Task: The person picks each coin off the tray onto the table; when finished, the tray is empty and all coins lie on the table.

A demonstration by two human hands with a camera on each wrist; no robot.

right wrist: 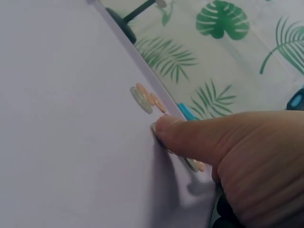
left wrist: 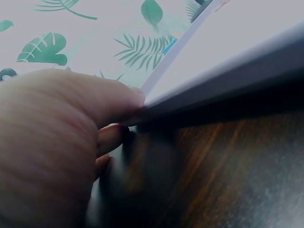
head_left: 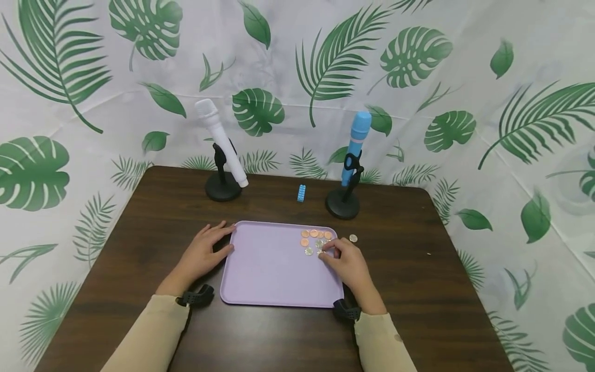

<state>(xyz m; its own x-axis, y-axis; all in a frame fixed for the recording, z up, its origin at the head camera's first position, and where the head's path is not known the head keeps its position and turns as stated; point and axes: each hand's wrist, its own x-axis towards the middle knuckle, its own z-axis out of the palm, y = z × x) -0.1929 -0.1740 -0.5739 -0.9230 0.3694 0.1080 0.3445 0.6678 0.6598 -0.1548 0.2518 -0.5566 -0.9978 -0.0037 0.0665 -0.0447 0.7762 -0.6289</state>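
Note:
A lilac tray (head_left: pixel 279 279) lies on the dark wooden table, with copper coins (head_left: pixel 314 233) and silver coins (head_left: pixel 309 251) grouped in its far right corner. My right hand (head_left: pixel 346 261) reaches over the tray's right rim and pinches a silver coin (right wrist: pixel 154 128) between thumb and bent fingers, low over the tray. Most of that coin is hidden behind the thumb. At the tray's left rim, my left hand (head_left: pixel 203 254) rests with relaxed fingers; in the left wrist view its thumb (left wrist: pixel 126 97) touches the rim.
Behind the tray stand a white microphone (head_left: pixel 223 137) and a blue microphone (head_left: pixel 357 142), each on a black stand. Between them lies a small light-blue block (head_left: pixel 301 193). One silver coin (head_left: pixel 353 238) is on the table just right of the tray. A leaf-print cloth (head_left: pixel 274 46) hangs behind.

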